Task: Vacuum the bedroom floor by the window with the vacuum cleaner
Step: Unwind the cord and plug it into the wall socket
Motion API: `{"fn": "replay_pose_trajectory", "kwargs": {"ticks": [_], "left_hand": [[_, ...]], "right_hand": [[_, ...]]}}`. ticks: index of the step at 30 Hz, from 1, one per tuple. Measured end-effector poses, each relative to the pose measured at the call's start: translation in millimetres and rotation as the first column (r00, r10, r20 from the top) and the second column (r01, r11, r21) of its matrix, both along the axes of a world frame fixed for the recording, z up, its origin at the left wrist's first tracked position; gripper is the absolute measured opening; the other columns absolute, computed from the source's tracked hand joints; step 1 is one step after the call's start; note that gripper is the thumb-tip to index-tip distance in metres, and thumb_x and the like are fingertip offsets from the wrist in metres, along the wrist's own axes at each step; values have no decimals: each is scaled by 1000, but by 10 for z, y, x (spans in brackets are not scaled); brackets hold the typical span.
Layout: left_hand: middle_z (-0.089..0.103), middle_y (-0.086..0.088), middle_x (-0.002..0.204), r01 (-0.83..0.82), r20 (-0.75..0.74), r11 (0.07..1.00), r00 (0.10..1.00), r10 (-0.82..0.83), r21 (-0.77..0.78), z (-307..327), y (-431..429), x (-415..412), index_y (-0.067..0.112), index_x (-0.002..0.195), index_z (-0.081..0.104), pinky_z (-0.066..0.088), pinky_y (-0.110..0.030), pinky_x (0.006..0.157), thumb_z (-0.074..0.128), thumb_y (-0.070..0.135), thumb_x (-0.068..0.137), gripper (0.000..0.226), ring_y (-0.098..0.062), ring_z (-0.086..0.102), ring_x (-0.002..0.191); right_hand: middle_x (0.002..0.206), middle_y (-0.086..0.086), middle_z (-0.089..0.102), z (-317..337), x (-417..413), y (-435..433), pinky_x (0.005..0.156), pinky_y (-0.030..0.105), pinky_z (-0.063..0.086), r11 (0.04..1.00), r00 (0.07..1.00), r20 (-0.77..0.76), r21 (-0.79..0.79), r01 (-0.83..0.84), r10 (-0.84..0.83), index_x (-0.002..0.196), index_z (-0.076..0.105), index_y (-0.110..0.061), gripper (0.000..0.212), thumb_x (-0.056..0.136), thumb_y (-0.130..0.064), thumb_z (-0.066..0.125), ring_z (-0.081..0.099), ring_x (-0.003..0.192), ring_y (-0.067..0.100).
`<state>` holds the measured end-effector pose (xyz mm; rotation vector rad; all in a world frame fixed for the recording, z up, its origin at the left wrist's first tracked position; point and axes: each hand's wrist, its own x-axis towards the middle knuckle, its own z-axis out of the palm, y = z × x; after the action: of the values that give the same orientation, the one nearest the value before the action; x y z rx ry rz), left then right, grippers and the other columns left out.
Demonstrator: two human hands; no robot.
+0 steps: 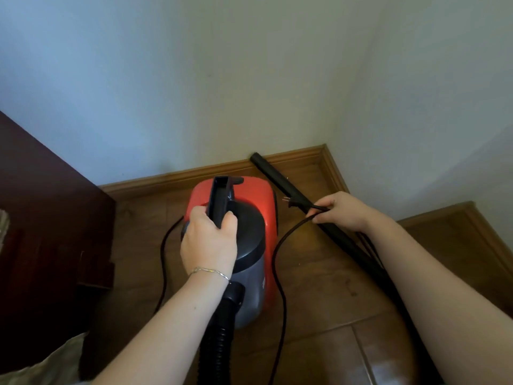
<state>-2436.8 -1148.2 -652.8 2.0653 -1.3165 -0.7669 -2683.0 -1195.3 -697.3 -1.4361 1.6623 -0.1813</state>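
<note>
One vacuum cleaner (258,195), red with a dark top, stands on the wooden floor (319,287) close to the skirting board (194,173), long axis running from the wall toward the person. Its hose (219,337) leaves the near end. Left hand (208,240) is clenched round the handle (220,195) on top, directly above the body. The cord (277,262) loops along the cleaner's right side up to the right hand (342,212), which pinches it just behind the plug (290,202); prongs point left, toward the cleaner. A black tube (280,182) slants from the skirting board down-right, passing under that hand; cannot tell if it is gripped too. No socket in view. Judgement: plugging in comes next, and the right hand is the nearer one.
</note>
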Motion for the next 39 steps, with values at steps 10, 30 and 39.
{"fn": "replay_pose_trajectory", "kwargs": {"ticks": [10,30,39], "left_hand": [[64,-12,96,26,4,999,1000,-26,21,-106,-60,-353,5,114,50,36,-32,65,52,30,93,33,-34,59,87],[26,13,152,587,-14,784,799,-602,-204,296,-117,-510,30,143,30,25,-24,113,47,23,95,52,-4,23,140],[73,7,83,779,-659,624,439,-610,-59,444,-116,-1100,22,100,69,48,-29,87,37,23,96,33,-22,61,109]], "right_hand": [[46,-14,49,622,188,-71,47,19,24,992,961,275,-124,-1,36,84,74,-22,17,83,-6,68,36,46,8],[55,4,36,1157,342,-61,48,28,15,994,886,462,-106,4,46,92,68,-12,35,98,-37,44,19,46,13],[41,-4,38,1940,530,-335,37,19,12,955,481,868,-30,294,-121,81,51,-11,36,102,-34,32,18,31,5]]}}
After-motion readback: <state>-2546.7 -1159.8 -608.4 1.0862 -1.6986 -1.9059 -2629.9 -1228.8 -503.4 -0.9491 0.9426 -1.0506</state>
